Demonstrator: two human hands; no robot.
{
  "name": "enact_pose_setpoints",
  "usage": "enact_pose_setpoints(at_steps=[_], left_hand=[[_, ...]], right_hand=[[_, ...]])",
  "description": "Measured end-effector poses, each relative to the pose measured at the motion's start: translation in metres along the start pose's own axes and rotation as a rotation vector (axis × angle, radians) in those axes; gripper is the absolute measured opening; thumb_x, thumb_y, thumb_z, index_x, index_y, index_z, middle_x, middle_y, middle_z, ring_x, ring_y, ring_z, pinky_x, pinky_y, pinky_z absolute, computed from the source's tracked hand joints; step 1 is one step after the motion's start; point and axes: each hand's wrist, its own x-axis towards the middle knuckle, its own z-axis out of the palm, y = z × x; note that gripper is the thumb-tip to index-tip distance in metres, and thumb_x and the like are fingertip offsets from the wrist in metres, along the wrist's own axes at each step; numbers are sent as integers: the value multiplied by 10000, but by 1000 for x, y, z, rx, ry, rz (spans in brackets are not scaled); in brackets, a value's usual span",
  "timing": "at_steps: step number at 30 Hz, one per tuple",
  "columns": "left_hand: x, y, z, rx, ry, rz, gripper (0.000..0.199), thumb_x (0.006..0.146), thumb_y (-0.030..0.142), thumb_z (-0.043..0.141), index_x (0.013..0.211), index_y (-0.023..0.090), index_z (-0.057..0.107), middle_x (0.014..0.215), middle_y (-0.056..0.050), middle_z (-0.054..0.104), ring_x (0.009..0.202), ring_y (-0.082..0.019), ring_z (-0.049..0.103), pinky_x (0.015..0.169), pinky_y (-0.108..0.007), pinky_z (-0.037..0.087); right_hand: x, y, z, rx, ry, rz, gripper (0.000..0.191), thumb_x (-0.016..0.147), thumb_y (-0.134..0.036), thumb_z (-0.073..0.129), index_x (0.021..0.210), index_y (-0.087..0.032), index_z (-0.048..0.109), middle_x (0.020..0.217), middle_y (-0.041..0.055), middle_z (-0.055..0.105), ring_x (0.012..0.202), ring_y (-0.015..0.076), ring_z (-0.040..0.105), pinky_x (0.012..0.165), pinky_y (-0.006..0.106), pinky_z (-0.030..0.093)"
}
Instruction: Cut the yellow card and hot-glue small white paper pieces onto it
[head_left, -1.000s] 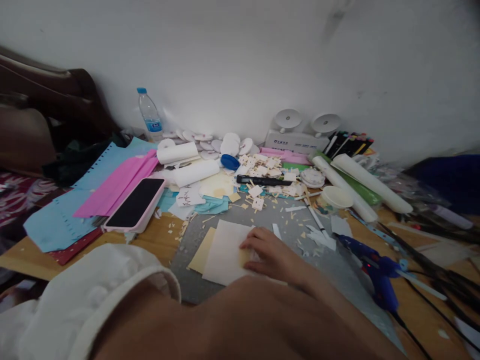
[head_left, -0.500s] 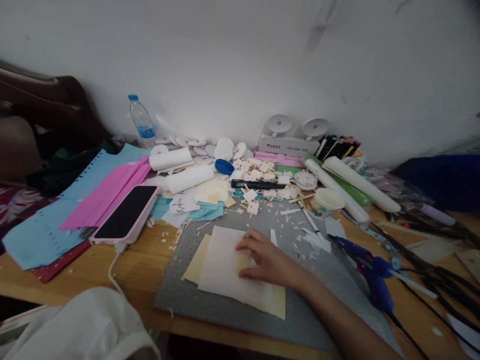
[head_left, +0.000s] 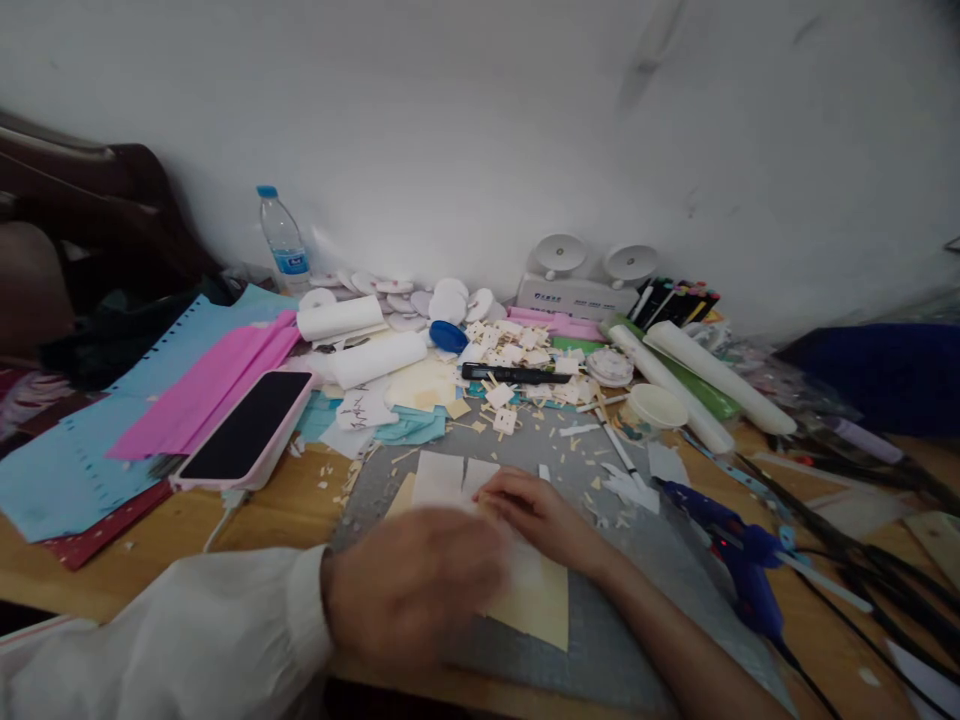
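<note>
My left hand (head_left: 420,580), in a white sleeve, is smeared by motion over the lower left of the white paper sheet (head_left: 437,478); its fingers cannot be read. My right hand (head_left: 540,515) rests on the sheet's right part, with thumb and fingers drawn together at the paper. What they pinch is mostly hidden behind the left hand. A narrow dark line, perhaps a slit or a fold, runs down the sheet's upper edge between its two halves. Beneath lies yellow paper (head_left: 546,610), on the grey mat (head_left: 592,640).
A black pen (head_left: 516,374) lies among small cut pieces (head_left: 504,420) behind the mat. To the right are a blue glue gun (head_left: 739,560) with its cord and a paper cup (head_left: 658,408). At left are a phone (head_left: 247,425), pink paper (head_left: 202,390) and a bottle (head_left: 283,240).
My left hand has come in from the lower left over the sheet. The right hand's fingers, spread before, have drawn together. A dark line now shows in the white sheet.
</note>
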Motion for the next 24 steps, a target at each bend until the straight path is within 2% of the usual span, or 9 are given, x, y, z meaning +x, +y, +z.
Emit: enact_pose_setpoints(at_steps=[1, 2, 4, 6, 9, 14, 20, 24], left_hand=[[9, -12, 2, -20, 17, 4, 277, 953, 226, 439, 1212, 226, 538, 1194, -94, 581, 1068, -198, 575, 924, -363, 497], [19, -24, 4, -36, 68, -42, 306, 942, 159, 385, 1215, 193, 518, 1174, -110, 582, 1089, -204, 565, 944, -373, 484], [35, -44, 10, -131, 149, -198, 264, 891, 115, 403, 1106, 177, 541, 1044, -84, 612, 961, -179, 599, 858, -326, 517], [49, -60, 16, -155, 85, -206, 247, 843, 93, 436, 1041, 158, 568, 981, -77, 622, 859, -168, 613, 791, -302, 530], [62, -74, 26, -153, -7, -148, 278, 771, 72, 508, 1023, 144, 599, 966, -73, 639, 857, -179, 623, 795, -298, 526], [71, -81, 32, -122, -119, -71, 290, 725, 61, 506, 968, 153, 634, 922, -34, 650, 923, -207, 614, 840, -324, 500], [76, -81, 33, -92, -185, -72, 231, 756, 75, 457, 876, 144, 642, 784, -1, 632, 794, -172, 619, 748, -286, 498], [81, -79, 35, -93, -228, -100, 262, 741, 30, 422, 816, 138, 649, 718, 1, 623, 751, -159, 608, 704, -249, 470]], right_hand=[[0, 1, 1, 18, 20, 17, 199, 946, -283, 479, 953, -194, 657, 917, 49, 662, 870, 171, 603, 779, 307, 475], [1, 2, 1, 31, 41, 39, 205, 947, -289, 473, 979, -199, 654, 929, 48, 674, 868, 173, 609, 777, 309, 480], [1, 4, 4, 22, 88, 87, 211, 941, -293, 474, 1013, -201, 649, 931, 43, 689, 830, 168, 618, 741, 299, 490], [3, 8, 6, -16, 131, 109, 209, 929, -284, 483, 1022, -194, 646, 889, 34, 689, 769, 157, 615, 683, 278, 489], [5, 12, 10, -63, 185, 109, 193, 916, -261, 487, 1008, -185, 639, 790, 15, 656, 675, 143, 590, 606, 255, 468], [9, 15, 15, -163, 288, 103, 115, 875, -224, 541, 925, -193, 640, 868, 33, 603, 698, 149, 558, 637, 272, 441], [10, 18, 19, -242, 323, 114, 101, 849, -171, 561, 938, -193, 603, 919, 36, 577, 686, 141, 545, 619, 267, 421], [12, 21, 20, -274, 327, 128, 99, 852, -178, 558, 944, -197, 589, 905, 31, 579, 700, 149, 550, 627, 272, 419]])
